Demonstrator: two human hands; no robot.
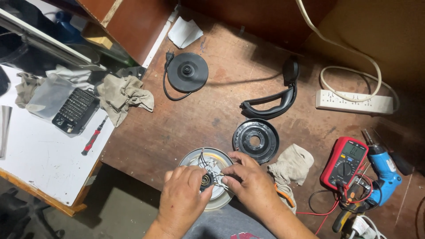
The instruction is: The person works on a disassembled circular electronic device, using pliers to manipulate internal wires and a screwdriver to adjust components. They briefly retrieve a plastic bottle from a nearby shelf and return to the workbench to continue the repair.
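Worn brown bench carries the parts. At its near edge lies an upturned metal kettle base with wires at its centre. Left hand presses on it, fingers curled over the black round connector. Right hand pinches the wires between thumb and fingertips. Just beyond lie a black ring cover, a black handle and a round power base. A red multimeter and a blue drill sit to the right.
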